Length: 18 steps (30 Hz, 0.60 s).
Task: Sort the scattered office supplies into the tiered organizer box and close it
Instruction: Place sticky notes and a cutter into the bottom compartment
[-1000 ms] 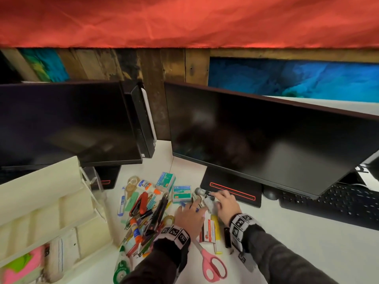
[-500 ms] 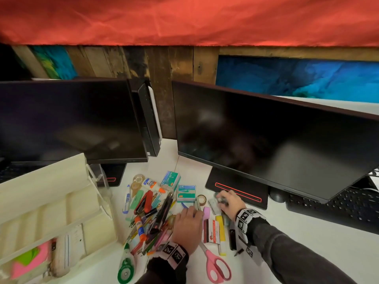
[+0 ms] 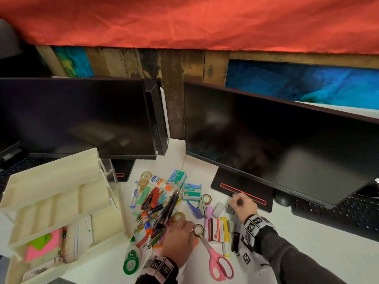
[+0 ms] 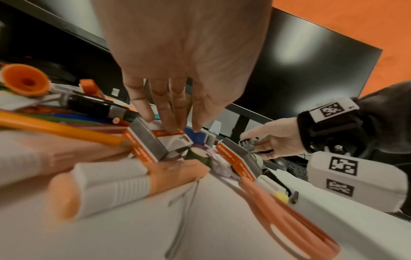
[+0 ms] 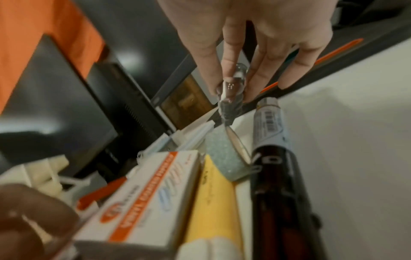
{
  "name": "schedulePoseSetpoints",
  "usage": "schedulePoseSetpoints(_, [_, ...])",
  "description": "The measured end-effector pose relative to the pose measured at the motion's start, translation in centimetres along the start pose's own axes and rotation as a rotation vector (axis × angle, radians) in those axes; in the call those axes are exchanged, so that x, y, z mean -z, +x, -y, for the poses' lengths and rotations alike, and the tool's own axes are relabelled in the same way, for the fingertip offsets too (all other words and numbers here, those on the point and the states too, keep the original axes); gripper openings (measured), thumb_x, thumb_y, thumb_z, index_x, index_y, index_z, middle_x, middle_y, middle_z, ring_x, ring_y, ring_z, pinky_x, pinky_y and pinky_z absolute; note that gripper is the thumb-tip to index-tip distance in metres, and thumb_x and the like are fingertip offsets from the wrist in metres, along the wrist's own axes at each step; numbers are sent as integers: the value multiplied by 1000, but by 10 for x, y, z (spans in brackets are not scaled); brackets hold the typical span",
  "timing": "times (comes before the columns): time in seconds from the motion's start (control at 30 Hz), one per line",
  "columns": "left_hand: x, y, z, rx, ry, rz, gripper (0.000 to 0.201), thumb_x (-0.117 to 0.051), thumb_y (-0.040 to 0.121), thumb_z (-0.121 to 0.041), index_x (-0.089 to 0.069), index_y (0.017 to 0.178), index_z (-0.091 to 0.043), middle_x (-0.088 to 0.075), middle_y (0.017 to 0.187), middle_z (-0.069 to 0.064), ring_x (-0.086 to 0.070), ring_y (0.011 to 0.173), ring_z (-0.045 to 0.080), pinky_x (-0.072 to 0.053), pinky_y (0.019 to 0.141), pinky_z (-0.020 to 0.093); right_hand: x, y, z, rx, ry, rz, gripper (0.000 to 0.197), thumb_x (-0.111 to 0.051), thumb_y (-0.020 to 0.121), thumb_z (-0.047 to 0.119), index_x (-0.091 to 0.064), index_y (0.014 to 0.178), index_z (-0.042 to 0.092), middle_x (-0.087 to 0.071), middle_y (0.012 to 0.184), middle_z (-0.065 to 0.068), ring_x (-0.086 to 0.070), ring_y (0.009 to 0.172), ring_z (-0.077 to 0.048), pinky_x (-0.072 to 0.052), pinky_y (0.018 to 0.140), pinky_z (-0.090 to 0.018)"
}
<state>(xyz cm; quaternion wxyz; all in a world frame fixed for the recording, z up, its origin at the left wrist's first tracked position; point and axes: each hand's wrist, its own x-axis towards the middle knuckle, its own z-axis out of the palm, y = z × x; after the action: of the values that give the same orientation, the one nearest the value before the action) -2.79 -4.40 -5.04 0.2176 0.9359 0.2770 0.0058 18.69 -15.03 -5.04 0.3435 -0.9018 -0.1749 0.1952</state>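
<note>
We are in the gathering step: both hands are down in the scatter on the counter, picking out small items, and nothing in hand has gone toward the organizer yet. Our right hand pinches a small dark clip-like piece between thumb and fingers, lifted just off the counter in front of the right monitor's stand; the blur keeps us from naming the piece for sure. Our left hand lies with fingers nearly straight over the pile, fingertips on a white-and-orange box and right beside a tape roll; it grips nothing that we can see. The organizer stands open at the left of the counter, tiers fanned out, sticky notes in its bottom tray, well apart from both hands. Next, we judge, the right hand must carry its piece across the pile to a small compartment, while the left closes on the roll or the box. Against half a second ago, the right hand has come away from the stand toward us with its piece raised, the left has slid down beside the scissors, and the head has tilted so the organizer shows more fully.
</note>
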Motion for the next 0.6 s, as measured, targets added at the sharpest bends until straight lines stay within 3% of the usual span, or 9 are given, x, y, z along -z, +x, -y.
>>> schedulePoseSetpoints(0.07, [-4,-7,5,20,-27,-21,28,-37,95,-31,-50,120,-30,-45,125,-9,-47,112,9,-35,98,25,5,-9,-7,-48,212,-63,8,-69,81,12,-61,78,15,-63,85,-4,-60,83,-26,-41,75,-25])
schedulePoseSetpoints(0.2, [-7,-15,8,25,-73,-79,27,-39,95,-29,-53,118,-32,-46,125,-11,-47,114,6,-37,100,24,13,-25,-18,-106,497,-56,21,-67,79,-2,-61,71,17,-63,79,-7,-61,90,-36,-50,81,-43])
schedulePoseSetpoints(0.3, [-3,-16,11,33,-110,-117,26,-39,95,-26,-56,115,-31,-48,122,-12,-48,111,4,-40,96,23,18,-40,-20,-247,789,-6,17,-60,85,-1,-57,74,12,-62,87,-13,-59,85,-31,-50,67,-35])
schedulePoseSetpoints(0.4, [6,-17,18,65,-116,-154,27,-38,95,-24,-58,113,-26,-50,117,-10,-53,105,7,-42,91,24,22,-60,-19,-358,953,101,13,-54,89,2,-53,80,10,-62,92,-18,-62,80,-32,-57,61,-37])
schedulePoseSetpoints(0.5, [11,-14,32,112,-103,-208,27,-40,95,-20,-61,109,-24,-56,112,-8,-56,97,10,-45,86,25,23,-76,-23,-438,942,158,9,-52,92,8,-52,83,11,-60,92,-16,-62,74,-32,-50,59,-34])
schedulePoseSetpoints(0.6, [17,-7,44,167,-102,-255,23,-43,94,-20,-62,105,-22,-59,109,-5,-57,95,14,-44,83,26,21,-89,-27,-458,866,156,5,-51,92,8,-53,88,11,-56,88,-17,-52,63,-26,-37,54,-28])
